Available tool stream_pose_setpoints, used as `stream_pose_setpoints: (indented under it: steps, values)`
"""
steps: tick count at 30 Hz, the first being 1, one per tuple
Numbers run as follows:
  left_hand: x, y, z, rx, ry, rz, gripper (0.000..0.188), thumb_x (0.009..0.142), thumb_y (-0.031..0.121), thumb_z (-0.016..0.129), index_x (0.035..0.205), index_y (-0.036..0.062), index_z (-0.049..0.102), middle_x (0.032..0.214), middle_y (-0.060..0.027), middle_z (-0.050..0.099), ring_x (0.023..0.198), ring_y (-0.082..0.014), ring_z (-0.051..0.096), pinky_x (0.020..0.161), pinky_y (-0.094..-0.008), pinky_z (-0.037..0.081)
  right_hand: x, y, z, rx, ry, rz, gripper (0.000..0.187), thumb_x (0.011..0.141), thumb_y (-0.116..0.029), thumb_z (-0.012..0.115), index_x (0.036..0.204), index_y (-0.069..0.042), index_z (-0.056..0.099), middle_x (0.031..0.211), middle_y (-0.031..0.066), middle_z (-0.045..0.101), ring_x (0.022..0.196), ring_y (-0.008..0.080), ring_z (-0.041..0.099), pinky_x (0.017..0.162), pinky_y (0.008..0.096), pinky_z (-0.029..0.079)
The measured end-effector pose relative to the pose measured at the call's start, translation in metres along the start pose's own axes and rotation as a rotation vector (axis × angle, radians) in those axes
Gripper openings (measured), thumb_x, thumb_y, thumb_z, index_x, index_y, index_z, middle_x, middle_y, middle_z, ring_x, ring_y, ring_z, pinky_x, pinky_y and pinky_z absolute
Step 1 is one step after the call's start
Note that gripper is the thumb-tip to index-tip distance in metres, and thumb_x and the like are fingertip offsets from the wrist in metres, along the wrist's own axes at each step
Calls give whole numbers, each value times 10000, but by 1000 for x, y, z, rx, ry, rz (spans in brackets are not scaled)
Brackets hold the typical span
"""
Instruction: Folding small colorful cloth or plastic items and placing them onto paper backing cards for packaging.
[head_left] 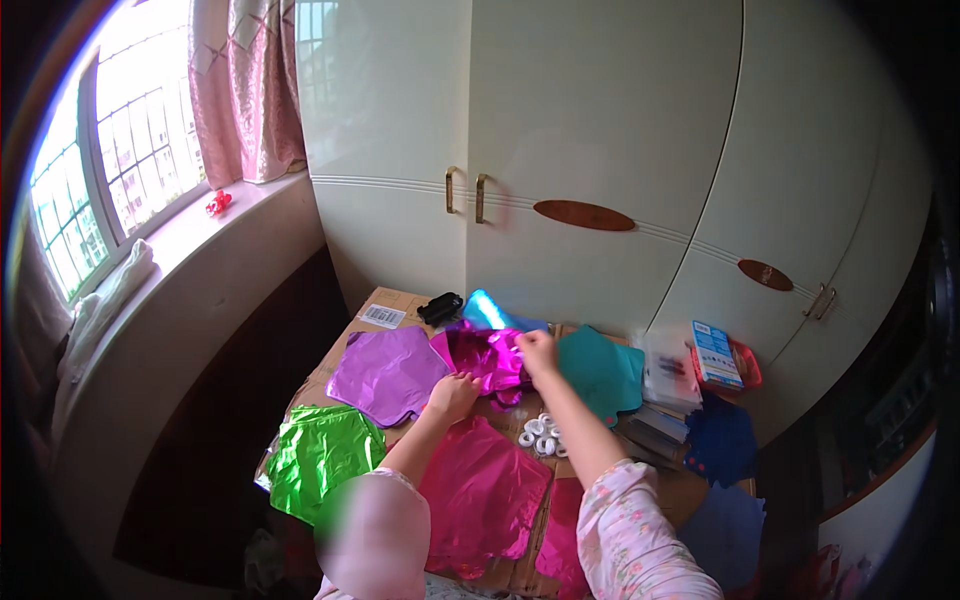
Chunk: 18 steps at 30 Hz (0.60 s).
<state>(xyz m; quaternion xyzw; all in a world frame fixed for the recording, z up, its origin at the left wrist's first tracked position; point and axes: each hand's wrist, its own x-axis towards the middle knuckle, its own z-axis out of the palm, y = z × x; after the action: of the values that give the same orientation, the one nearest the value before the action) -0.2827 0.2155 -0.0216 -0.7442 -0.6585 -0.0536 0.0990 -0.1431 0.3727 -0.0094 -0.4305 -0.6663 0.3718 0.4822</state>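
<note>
A crumpled magenta foil piece stands partly raised near the far middle of the cardboard-covered surface. My right hand grips its right edge, with the fingers curled in. At its lower left edge, my left hand has its fingers closed on the same foil. To the left lies a flat purple foil piece; a teal one lies to the right. Nearer to me is a large dark pink foil piece, between my forearms. Several small white rings are heaped beside my right forearm.
Green foil lies at the left, and dark blue foil at the right. A black object and blue foil sit at the far edge. A red basket holds a blue-and-white package. A white wardrobe stands behind.
</note>
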Motion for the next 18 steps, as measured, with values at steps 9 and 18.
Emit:
stream_pose_setpoints:
  steps: [9, 18]
  values:
    - [-5, -2, 15, -13, 204, -25, 146, 816, 133, 503, 890, 48, 597, 901, -88, 648, 898, -224, 639, 810, -335, 510, 91, -42, -141, 177, 343, 21, 141, 817, -157, 670, 812, -21, 632, 734, 10, 609, 657, 97, 523, 607, 276, 434]
    - [-1, 0, 10, -20, 111, -53, 140, 810, 137, 518, 898, 61, 594, 918, -105, 650, 913, -244, 641, 822, -339, 508, 79, -135, -195, -271, 496, -357, 208, 833, -247, 652, 871, -43, 643, 750, 138, 658, 707, 286, 645, 640, 385, 482]
